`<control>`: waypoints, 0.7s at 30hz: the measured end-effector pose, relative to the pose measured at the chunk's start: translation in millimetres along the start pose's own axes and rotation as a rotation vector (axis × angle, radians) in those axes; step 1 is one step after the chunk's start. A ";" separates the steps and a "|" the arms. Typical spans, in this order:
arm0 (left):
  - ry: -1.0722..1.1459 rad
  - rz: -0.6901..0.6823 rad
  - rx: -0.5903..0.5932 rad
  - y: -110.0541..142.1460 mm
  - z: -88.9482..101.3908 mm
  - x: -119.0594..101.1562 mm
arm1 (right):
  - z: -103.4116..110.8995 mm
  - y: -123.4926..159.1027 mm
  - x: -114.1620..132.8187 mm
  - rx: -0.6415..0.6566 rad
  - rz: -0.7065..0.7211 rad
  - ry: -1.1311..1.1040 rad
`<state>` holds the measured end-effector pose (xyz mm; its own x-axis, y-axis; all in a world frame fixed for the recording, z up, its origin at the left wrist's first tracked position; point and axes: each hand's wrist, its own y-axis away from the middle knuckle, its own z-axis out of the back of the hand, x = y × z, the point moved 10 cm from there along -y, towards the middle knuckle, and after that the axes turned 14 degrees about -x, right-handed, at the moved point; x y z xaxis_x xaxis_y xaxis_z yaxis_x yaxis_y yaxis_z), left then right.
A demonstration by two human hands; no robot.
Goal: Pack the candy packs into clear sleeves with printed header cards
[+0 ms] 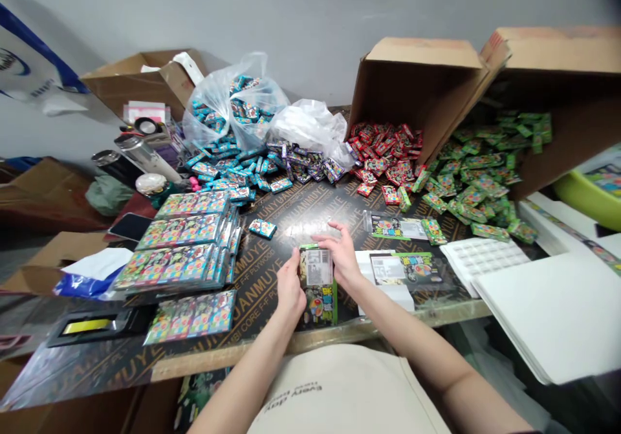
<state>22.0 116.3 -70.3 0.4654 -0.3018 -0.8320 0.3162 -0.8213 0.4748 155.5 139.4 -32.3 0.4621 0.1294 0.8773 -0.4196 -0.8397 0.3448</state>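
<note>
Both my hands hold a clear plastic blister pack with a green printed card (319,292) near the table's front edge. My left hand (290,290) grips its left side with fingers curled round it. My right hand (342,256) holds its upper right corner, thumb and fingers closed on it. Just right of the pack lie more green cards and clear shells (405,269). Stacks of finished colourful packs (184,246) stand to the left. One blue packet (262,228) lies alone ahead of my hands.
Piles of small packets lie at the back: blue ones (228,162) spilling from plastic bags, purple (305,162), red (385,152) and green (478,175) from tipped cardboard boxes. White trays and sheets (548,304) lie right. A tape dispenser (92,325) sits front left.
</note>
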 end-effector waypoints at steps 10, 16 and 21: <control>-0.088 0.222 0.158 -0.5 -8.1 -21.9 | 0.3 4.3 -12.6 0.128 -0.205 -0.066; -0.453 -0.406 0.267 2.0 -16.0 -83.2 | 13.7 4.7 16.0 0.107 0.215 0.201; -0.602 -0.384 0.341 -4.2 -26.7 -83.2 | 14.9 8.5 29.2 0.120 0.323 0.228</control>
<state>4.0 157.8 4.6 -0.1833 -0.0977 -0.9782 0.0482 -0.9947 0.0904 177.1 128.3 -8.7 0.1307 -0.0484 0.9902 -0.4146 -0.9099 0.0103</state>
